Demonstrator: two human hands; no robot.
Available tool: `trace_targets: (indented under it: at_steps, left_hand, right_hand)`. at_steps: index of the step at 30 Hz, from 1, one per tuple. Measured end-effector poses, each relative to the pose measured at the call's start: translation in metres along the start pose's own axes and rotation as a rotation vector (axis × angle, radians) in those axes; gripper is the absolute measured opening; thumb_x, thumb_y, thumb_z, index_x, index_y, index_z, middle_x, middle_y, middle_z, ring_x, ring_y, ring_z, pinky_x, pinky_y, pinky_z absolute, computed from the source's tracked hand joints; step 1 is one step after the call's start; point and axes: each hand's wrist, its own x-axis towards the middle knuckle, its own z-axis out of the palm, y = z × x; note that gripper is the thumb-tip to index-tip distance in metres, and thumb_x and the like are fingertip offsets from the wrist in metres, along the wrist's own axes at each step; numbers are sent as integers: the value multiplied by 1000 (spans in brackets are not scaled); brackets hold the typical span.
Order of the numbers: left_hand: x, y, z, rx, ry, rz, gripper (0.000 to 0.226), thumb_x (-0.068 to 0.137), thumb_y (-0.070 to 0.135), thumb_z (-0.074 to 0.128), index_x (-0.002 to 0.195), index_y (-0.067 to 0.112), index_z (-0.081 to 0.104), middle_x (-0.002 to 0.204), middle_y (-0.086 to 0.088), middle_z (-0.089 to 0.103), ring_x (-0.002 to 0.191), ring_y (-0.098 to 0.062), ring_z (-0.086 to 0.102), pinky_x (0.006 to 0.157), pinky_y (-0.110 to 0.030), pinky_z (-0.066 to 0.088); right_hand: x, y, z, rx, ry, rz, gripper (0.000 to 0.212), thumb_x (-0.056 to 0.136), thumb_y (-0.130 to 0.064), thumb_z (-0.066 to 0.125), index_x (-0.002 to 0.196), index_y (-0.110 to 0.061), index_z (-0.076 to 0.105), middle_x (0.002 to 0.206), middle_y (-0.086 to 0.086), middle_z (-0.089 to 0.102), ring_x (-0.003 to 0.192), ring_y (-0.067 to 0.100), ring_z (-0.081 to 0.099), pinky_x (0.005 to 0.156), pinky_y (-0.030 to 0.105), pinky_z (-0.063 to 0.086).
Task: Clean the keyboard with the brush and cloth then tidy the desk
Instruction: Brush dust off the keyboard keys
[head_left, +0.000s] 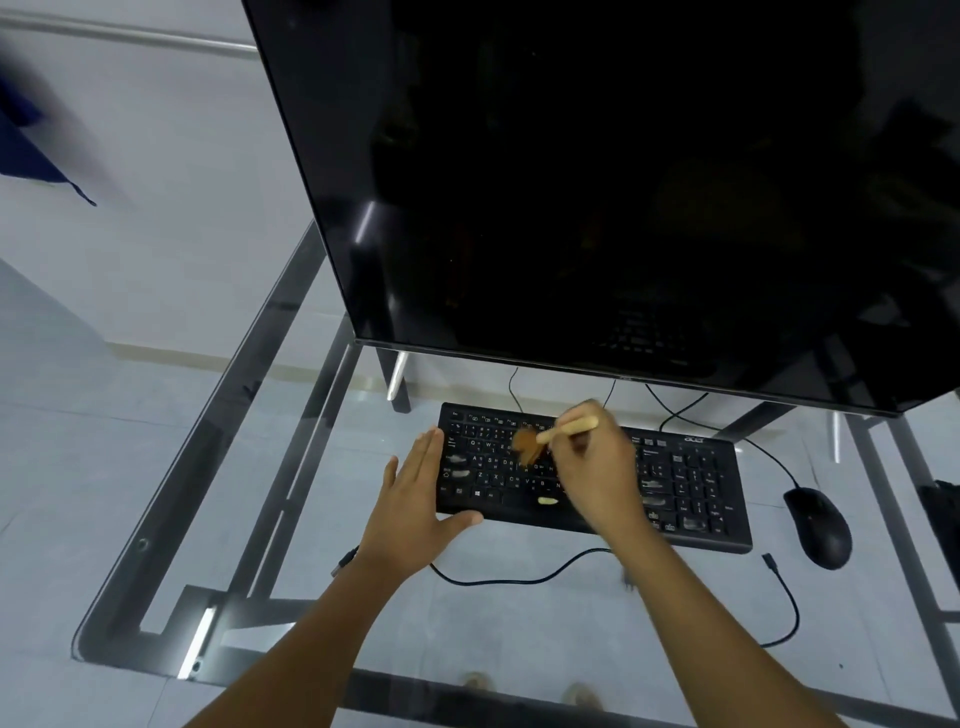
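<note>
Keyboard (685, 483), black, lies flat on the glass desk (156, 493) under the dark monitor (597, 182); long axis runs from 9 to 3 o'clock, tilted slightly down toward 3. Pale smudges show on several keys. Judged light and rigid, likely to slide on glass, so bracing at an end edge is sensible.

Left hand (415, 499): fingers straight and together, palm flat against the keyboard's 9 o'clock end, thumb along the front edge. Holds nothing, steadies only.

Right hand (592, 467): fingers curled round the brush (563, 430), pencil-style, over the letter keys. Pale wooden handle points toward 2 o'clock, brown bristles toward 8 o'clock, touching or just above the keys; blur prevents telling which. Brush judged light, handle stiff, bristles soft; the grip low on the handle suits fine control.

Mouse (821, 525) at 3 o'clock of the keyboard, apart. Loose cable (519, 577) along the front. Cloth not seen.
</note>
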Motion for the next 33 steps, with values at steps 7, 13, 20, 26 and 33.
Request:
trace_targets:
  at_steps: [7,13,20,26,33]
  left_hand:
    - [16,11,1,9,-36,-37,115,72,63,67,151,21,-4,161,7,1,147,-8,-4,120,-41,0]
    - [24,16,-2,114,-64,49,118,71,71,62,152,19,-6,161,6,-7,144,-4,-14,119,-41,-4]
    - [41,43,-2,209,-99,164,115,74,72,58,152,16,-6,161,5,-9,144,-6,-17,118,-38,-9]
    - [47,54,10,218,-134,179,115,73,73,56,152,17,-6,161,5,-9,144,-5,-18,118,-38,-11]
    - [47,60,15,251,-173,205,115,72,73,57,153,15,-2,160,4,-10,145,-8,-16,118,-39,-10]
  right_hand:
    - [2,3,-6,-59,-156,24,11,90,-6,62,89,-16,58,84,2,69,71,13,68,62,21,57]
    - [0,8,-10,104,-229,118,6,91,-8,63,91,-13,58,79,7,71,72,21,71,72,38,61]
    - [18,13,-21,202,-126,150,9,91,-8,62,90,-15,58,80,3,72,72,19,72,72,39,61]
    - [26,21,-29,87,121,16,10,91,-6,61,90,-15,58,82,-1,70,74,19,67,67,33,57]
    - [25,26,-37,45,166,-18,10,90,-8,63,88,-17,58,82,0,70,71,12,67,65,22,55]
